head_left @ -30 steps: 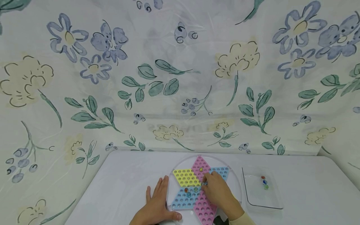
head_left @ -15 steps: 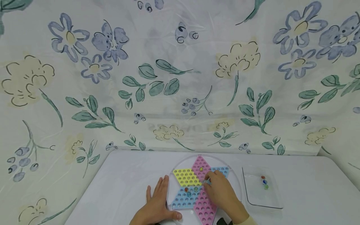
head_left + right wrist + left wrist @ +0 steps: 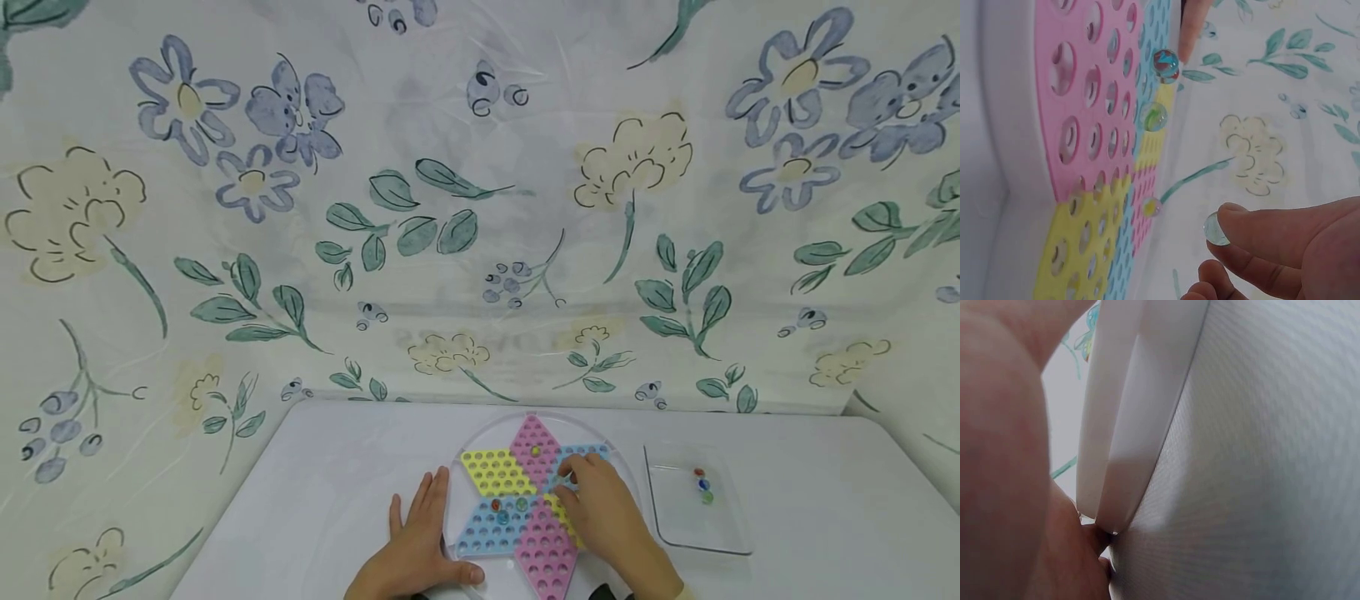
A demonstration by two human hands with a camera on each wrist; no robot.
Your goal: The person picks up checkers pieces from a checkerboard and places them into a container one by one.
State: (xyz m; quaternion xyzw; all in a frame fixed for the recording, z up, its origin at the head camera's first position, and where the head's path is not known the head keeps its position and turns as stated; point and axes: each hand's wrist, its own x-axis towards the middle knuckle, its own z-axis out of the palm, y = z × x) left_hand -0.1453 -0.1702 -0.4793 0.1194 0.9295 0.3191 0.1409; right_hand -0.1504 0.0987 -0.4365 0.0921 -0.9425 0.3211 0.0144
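My right hand (image 3: 611, 517) pinches a clear, pale green glass marble (image 3: 1213, 230) between thumb and fingers. It is over the right side of a Chinese checkers board (image 3: 546, 542), a star of pink, yellow and blue holed sections on a round white base. My left hand (image 3: 412, 546) rests with fingers spread along the board's left side; in the left wrist view its skin lies against the white rim (image 3: 1138, 412). On the board sit a yellow marble (image 3: 536, 451) in the far pink point, and red (image 3: 496, 505), green (image 3: 522, 504) and blue marbles (image 3: 503, 517) on the left blue section.
To the board's right lies a clear shallow tray (image 3: 701, 550) holding a red marble (image 3: 699, 472), a blue marble (image 3: 703, 484) and a green marble (image 3: 707, 497). The white table (image 3: 315, 475) ends at a floral cloth backdrop (image 3: 450, 292).
My right hand has moved to the right from the middle of the board, uncovering part of the yellow section at the lower right. My left hand has stayed in place.
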